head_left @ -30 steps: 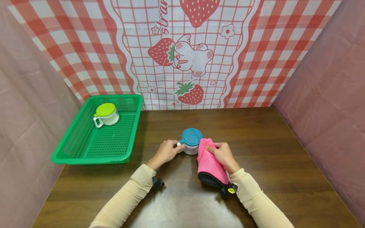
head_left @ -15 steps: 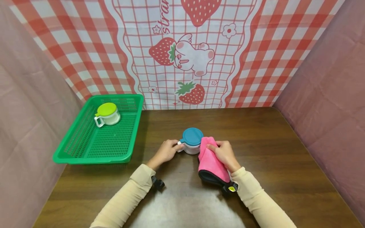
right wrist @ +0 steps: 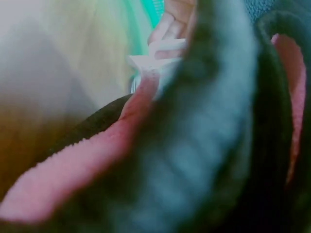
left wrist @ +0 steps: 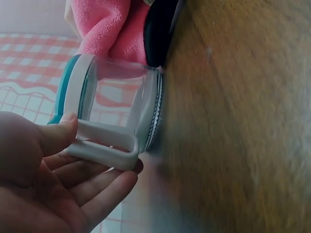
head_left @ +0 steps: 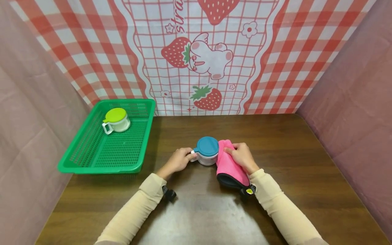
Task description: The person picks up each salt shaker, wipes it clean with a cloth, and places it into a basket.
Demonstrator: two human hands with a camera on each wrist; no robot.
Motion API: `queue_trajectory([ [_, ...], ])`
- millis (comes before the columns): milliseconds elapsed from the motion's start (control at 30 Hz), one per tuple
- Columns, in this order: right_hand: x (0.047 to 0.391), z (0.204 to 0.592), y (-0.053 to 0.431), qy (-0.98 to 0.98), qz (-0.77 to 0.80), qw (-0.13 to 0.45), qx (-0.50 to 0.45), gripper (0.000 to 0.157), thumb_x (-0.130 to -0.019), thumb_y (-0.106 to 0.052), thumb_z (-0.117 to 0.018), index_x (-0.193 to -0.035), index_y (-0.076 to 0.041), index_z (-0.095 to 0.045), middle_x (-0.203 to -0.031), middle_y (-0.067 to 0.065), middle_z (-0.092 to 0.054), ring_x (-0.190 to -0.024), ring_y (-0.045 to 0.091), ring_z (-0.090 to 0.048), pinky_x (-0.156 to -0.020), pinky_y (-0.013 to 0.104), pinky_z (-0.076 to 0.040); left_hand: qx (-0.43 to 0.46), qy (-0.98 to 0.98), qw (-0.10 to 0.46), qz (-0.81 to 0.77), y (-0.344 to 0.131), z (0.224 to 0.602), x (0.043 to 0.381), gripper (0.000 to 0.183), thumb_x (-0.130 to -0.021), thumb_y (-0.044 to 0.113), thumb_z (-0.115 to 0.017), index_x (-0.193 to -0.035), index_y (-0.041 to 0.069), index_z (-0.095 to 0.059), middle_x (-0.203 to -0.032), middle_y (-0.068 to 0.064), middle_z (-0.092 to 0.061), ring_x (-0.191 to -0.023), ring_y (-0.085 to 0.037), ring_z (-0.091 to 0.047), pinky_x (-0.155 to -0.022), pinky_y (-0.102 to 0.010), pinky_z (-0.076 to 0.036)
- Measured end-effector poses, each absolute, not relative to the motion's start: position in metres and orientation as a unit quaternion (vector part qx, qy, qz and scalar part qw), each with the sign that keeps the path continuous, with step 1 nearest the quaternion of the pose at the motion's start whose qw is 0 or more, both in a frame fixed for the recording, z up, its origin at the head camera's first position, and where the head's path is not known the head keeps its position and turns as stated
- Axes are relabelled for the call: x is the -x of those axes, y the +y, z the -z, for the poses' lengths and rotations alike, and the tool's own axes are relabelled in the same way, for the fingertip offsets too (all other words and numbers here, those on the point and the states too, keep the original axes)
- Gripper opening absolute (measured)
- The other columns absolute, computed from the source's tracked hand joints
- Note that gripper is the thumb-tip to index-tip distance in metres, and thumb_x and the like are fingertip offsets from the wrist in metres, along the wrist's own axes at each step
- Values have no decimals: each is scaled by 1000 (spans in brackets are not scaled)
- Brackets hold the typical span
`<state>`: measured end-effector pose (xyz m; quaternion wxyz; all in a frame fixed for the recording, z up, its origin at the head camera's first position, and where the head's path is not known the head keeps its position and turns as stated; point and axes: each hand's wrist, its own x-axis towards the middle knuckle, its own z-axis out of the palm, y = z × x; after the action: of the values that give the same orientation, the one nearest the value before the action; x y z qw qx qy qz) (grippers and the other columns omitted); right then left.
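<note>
A clear jar with a blue lid and a white side handle stands upright on the table. My left hand pinches the handle, with the thumb on its upper end and the fingers behind and below it. On the jar's other side, my right hand grips a folded pink cloth with a dark edge and holds it against the jar wall. The fingers beneath the cloth are hidden. In the right wrist view the cloth covers most of the jar.
At the left stands a green perforated basket, holding a similar jar with a lime-green lid. The brown wooden table meets a red-checked strawberry curtain at the back. Pinkish drapes hang on both sides.
My right hand and the cloth have slid a little forward along the jar's right side. The left hand keeps its hold on the handle. The head view has shifted slightly.
</note>
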<state>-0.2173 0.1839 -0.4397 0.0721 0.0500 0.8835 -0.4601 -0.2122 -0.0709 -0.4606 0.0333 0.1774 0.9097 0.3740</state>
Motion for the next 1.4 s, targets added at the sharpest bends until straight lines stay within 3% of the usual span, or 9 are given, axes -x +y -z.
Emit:
queue_trajectory([
  [400,236,435,186,876,471,94,-53,40,-94,-25,-61,-121,5,-65,-111,22,-65,-88,24,-53,-67,24,-42,-209,921,26,-328,-71,454,213,22,-95,24,-60,-79,10,-59,-71,-1,-55,-70,-17,-50,-65,-28,-40],
  [733,227,434,187,885,451,110,-45,37,-96,-27,-59,-115,3,-67,-83,11,-58,-77,21,-51,-62,26,-41,-179,930,32,-319,-66,454,210,23,-95,25,-60,-79,9,-61,-70,-2,-55,-68,-18,-50,-64,-30,-40],
  [1133,201,434,179,887,450,91,-44,36,-93,-26,-64,-114,3,-68,-77,9,-60,-67,17,-51,-55,25,-43,-188,934,7,-304,-65,454,206,24,-94,26,-61,-78,8,-61,-69,-3,-57,-67,-21,-54,-63,-36,-44],
  [1400,186,435,165,878,470,80,-49,33,-91,-24,-67,-108,3,-71,-74,9,-62,-63,16,-52,-52,25,-45,-183,943,19,-279,-62,453,206,24,-95,26,-61,-81,7,-62,-71,-5,-59,-68,-21,-55,-63,-36,-46],
])
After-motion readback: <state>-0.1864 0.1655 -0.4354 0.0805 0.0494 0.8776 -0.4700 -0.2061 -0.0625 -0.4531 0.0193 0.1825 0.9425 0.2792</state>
